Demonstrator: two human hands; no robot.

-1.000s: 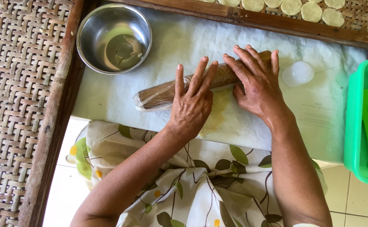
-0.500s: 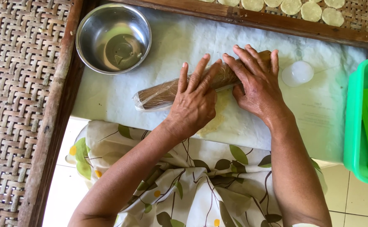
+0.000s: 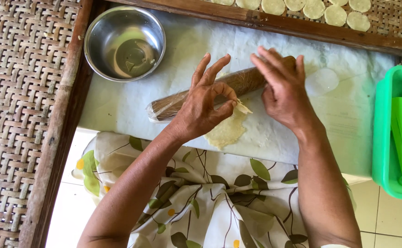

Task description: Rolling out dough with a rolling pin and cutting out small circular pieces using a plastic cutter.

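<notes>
A brown rolling pin wrapped in clear plastic (image 3: 237,82) lies slanted on a white plastic-covered board (image 3: 127,105). My right hand (image 3: 283,92) rests flat on the pin's right end. My left hand (image 3: 205,105) pinches the edge of a thin pale sheet of rolled dough (image 3: 228,131) between thumb and forefinger, lifting it beside the pin. The other fingers are spread upward.
A steel bowl (image 3: 124,43) stands at the board's far left. A round clear lid (image 3: 321,81) lies to the right. A green tub (image 3: 393,138) with a green scraper and white dough is at right. Round dough discs (image 3: 311,9) dry on a woven tray beyond.
Both hands were flat on the pin, rolling. Now my left hand has come off it and pinched up the dough sheet's edge; the flattened dough shows below the pin.
</notes>
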